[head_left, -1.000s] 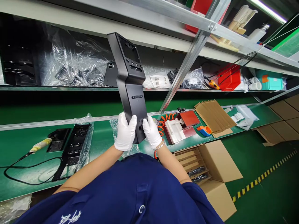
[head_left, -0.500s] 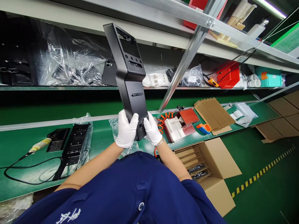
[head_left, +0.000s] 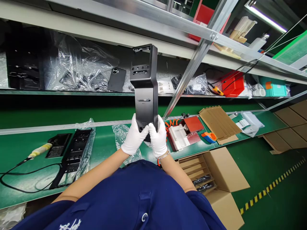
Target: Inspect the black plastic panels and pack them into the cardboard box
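Both hands, in white gloves, grip the lower end of a black housing (head_left: 145, 92), held raised over the bench and tilted away from me. The housing is long, bent in the middle, with a rectangular window at the top, a row of round holes and a slot below it. My left hand (head_left: 134, 135) is closed on its lower left edge. On the lower right edge, my right hand (head_left: 158, 137) is closed too, the two thumbs nearly meeting on the front face. Behind the housing, a crumpled clear plastic bag (head_left: 120, 134) lies on the green bench (head_left: 103, 143).
To the left lie a black panel (head_left: 76, 148) partly in plastic and a yellow-handled corded tool (head_left: 40, 150). Rightward are a red-and-white fixture (head_left: 183, 134), a tape dispenser (head_left: 208, 137), cardboard sheets (head_left: 219, 123) and an open carton (head_left: 223, 166). A phone (head_left: 116, 80) rests on the shelf.
The housing has turned from leaning left to nearly upright, showing its other side edge, and its top has come lower. Both hands have stayed on its lower end, thumbs now closer together.
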